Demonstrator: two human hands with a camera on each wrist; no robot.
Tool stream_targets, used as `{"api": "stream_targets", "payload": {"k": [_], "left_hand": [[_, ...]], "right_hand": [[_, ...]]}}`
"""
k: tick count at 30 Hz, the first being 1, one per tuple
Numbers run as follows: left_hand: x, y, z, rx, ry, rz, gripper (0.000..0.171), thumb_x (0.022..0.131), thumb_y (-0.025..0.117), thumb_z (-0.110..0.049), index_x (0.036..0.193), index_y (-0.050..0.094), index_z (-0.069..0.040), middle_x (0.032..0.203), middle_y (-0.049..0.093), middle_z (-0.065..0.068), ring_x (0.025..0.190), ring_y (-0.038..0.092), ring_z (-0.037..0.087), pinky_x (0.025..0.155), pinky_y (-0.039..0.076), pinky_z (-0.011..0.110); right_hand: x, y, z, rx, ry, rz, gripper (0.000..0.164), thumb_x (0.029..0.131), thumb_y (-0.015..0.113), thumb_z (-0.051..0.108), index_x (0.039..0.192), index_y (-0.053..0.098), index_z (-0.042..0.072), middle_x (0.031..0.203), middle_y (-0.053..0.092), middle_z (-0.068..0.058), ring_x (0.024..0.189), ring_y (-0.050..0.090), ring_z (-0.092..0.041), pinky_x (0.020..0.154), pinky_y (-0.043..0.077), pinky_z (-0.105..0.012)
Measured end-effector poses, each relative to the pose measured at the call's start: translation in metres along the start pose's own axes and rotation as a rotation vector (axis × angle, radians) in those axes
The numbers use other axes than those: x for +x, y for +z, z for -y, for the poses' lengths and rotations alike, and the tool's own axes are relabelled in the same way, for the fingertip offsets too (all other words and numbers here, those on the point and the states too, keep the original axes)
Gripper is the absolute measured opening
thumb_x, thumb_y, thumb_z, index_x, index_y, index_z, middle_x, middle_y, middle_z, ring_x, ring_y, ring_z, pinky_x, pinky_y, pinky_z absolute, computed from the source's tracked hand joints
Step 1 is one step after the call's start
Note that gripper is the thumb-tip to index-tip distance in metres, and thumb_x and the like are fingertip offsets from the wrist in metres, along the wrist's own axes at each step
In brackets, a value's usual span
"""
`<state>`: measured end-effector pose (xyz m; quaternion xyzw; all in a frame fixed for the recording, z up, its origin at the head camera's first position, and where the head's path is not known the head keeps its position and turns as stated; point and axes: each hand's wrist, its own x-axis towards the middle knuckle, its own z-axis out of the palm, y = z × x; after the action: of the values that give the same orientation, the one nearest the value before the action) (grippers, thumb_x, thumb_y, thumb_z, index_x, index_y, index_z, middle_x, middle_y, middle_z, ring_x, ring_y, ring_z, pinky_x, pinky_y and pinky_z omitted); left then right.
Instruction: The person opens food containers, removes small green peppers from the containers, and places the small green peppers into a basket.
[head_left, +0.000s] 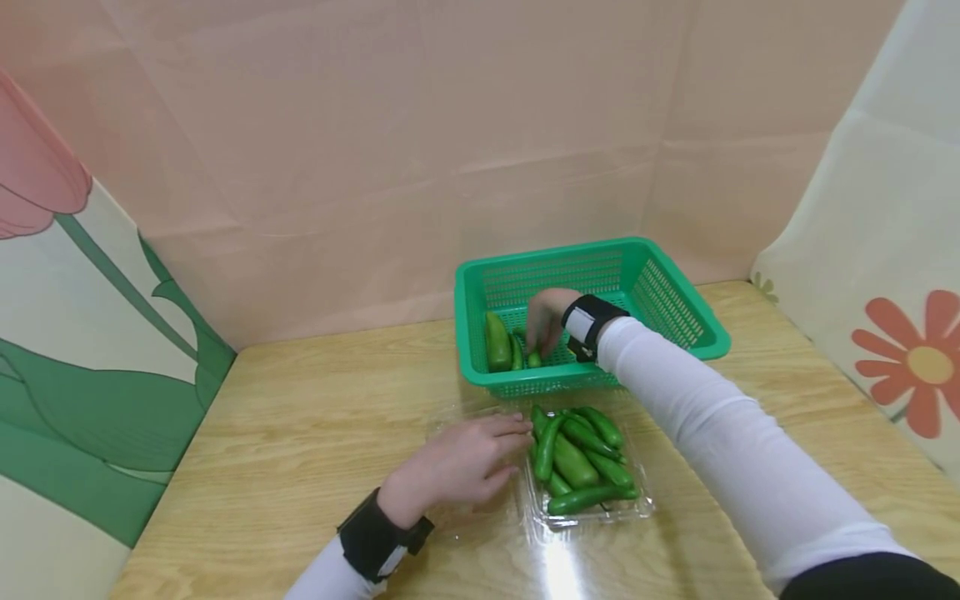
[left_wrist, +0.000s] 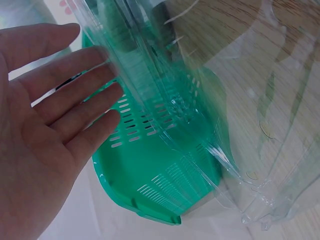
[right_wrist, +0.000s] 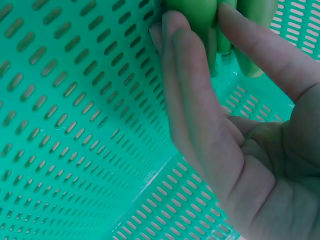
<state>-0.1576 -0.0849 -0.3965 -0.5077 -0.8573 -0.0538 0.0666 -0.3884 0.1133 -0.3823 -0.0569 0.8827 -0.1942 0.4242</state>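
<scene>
My right hand reaches down into a green perforated basket, with fingers and thumb pinching a green pepper. More green peppers lie at the basket's left end, beside those fingers. In front of the basket, a clear plastic clamshell box holds a pile of green peppers, long thin ones around a thicker one. My left hand hovers over the box's left side, its fingertips right at the pile's edge. In the left wrist view, those fingers are extended beside the clear plastic, holding nothing.
The basket and box stand on a light wood-grain table. Behind the basket rises a pinkish cloth backdrop. Side panels with a printed tulip and a printed red flower flank the table.
</scene>
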Motion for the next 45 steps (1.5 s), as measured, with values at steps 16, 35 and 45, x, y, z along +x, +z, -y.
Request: {"api": "stream_targets", "payload": {"k": [16,35,45], "left_hand": [[-0.001,-0.001,-0.001,-0.016,-0.013,0.009,0.040,0.089,0.063,-0.026,0.124,0.060,-0.008,0.134,0.057,0.008,0.126,0.052,0.021,0.109,0.041,0.030],[0.000,0.000,0.001,-0.010,-0.011,0.003,0.041,0.088,0.063,-0.026,0.125,0.060,-0.007,0.134,0.057,0.009,0.126,0.052,0.021,0.109,0.041,0.030],[-0.001,0.001,0.003,0.000,0.002,-0.007,0.041,0.088,0.063,-0.026,0.125,0.060,-0.007,0.134,0.057,0.009,0.126,0.053,0.021,0.109,0.041,0.030]], "right_hand": [[-0.009,0.003,0.007,0.050,-0.030,0.019,0.048,0.088,0.065,0.009,0.127,0.047,-0.011,0.110,0.065,-0.020,0.090,0.071,-0.023,0.084,0.059,-0.030],[-0.012,0.002,0.013,0.006,-0.034,0.032,0.061,0.091,0.059,0.006,0.139,0.028,-0.014,0.109,0.063,-0.020,0.092,0.070,-0.022,0.084,0.059,-0.030],[-0.015,0.001,0.012,0.008,-0.037,0.052,0.078,0.092,0.058,0.009,0.146,0.006,-0.012,0.108,0.066,-0.019,0.096,0.069,-0.024,0.087,0.058,-0.032]]}}
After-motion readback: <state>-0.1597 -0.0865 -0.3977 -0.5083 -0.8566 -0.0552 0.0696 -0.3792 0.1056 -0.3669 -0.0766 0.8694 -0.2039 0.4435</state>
